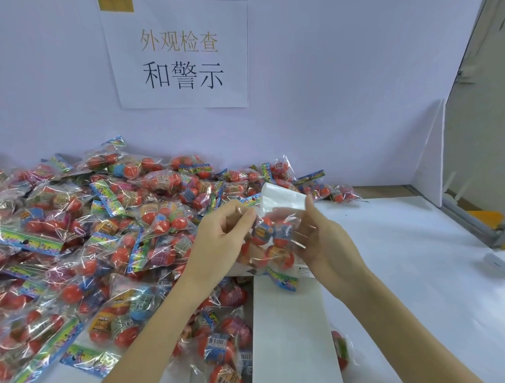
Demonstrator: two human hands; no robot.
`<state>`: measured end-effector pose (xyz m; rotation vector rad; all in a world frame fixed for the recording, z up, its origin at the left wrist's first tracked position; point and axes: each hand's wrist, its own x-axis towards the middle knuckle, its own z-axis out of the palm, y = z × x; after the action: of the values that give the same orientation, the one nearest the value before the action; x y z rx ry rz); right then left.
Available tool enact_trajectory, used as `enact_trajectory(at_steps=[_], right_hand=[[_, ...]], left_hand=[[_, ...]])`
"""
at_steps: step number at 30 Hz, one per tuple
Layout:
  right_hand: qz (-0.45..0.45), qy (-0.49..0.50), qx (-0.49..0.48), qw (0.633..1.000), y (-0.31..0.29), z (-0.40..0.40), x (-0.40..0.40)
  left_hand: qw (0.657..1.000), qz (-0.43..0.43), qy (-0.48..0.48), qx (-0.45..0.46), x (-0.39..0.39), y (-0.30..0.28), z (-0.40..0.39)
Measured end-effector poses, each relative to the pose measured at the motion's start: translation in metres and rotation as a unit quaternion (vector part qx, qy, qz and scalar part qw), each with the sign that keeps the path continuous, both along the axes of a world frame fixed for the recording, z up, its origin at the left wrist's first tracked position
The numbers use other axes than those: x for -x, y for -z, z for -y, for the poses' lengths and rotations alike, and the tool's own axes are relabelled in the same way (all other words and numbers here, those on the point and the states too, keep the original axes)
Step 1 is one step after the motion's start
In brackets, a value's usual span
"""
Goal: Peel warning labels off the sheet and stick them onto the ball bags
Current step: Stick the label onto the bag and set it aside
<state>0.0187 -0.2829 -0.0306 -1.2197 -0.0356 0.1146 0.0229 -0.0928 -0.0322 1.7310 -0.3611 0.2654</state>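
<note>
While both hands meet above the white table (pixel 402 255) in the head view, a clear ball bag (pixel 272 238) hangs between them, holding several red-orange balls with printed wrappers and a colourful header card at its lower end. The left hand (pixel 220 236) pinches the bag's upper left edge, fingers curled around the film. The right hand (pixel 327 238) grips the bag's right side, with its fingers behind the plastic. A white strip of label sheet (pixel 291 332) runs from under the held bag toward the near edge of the table; a small warning label (pixel 304 270) with black print shows just below the right hand, though whether it sits on the sheet or the bag cannot be told. Another white piece (pixel 283 198) stands up behind the bag. To the left, a big pile of ball bags (pixel 84 227) covers the table, each with red balls inside. A paper sign (pixel 179 52) hangs on the wall behind.
</note>
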Motion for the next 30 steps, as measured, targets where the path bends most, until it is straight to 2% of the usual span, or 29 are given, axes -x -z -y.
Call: enact_trajectory(at_steps=[2,5,7,9,11,15,18,20,25,27,30], right_hand=[[-0.005,-0.029,-0.024,0.999,-0.005,0.005,-0.001],[0.024,-0.054,0.037,0.998,-0.007,0.006,-0.001],[0.065,-0.054,0.077,0.993,-0.003,0.002,0.0],[0.08,-0.009,0.077,0.994,0.001,-0.002,0.001],[0.074,0.026,0.058,0.995,0.001,0.0,0.0],[0.057,-0.003,0.061,0.996,-0.005,0.01,-0.003],[0.044,0.0,0.062,0.997,-0.007,0.012,-0.004],[0.051,0.003,0.063,0.997,-0.009,0.012,-0.004],[0.112,0.1,0.163,0.975,-0.007,0.01,-0.001],[0.131,0.115,0.187,0.967,-0.007,0.011,-0.001],[0.15,0.117,0.178,0.965,-0.01,0.013,-0.002]], left_hand=[[0.997,-0.018,-0.047,0.053,-0.002,0.0,-0.001],[0.988,-0.036,-0.09,0.118,-0.007,0.001,-0.005],[0.985,-0.059,-0.08,0.141,-0.008,0.002,-0.003],[0.982,-0.088,-0.048,0.158,-0.007,0.001,-0.001],[0.985,-0.103,-0.013,0.139,-0.007,0.001,-0.004],[0.982,-0.126,0.047,0.131,-0.006,-0.004,-0.009],[0.988,-0.119,0.051,0.08,-0.003,-0.005,-0.004],[0.989,-0.117,0.044,0.078,-0.004,-0.005,-0.003],[0.995,-0.073,0.007,0.063,-0.006,-0.002,-0.01],[0.994,-0.076,-0.008,0.078,-0.008,-0.003,-0.011],[0.975,-0.144,0.029,0.167,-0.007,-0.006,-0.01]])
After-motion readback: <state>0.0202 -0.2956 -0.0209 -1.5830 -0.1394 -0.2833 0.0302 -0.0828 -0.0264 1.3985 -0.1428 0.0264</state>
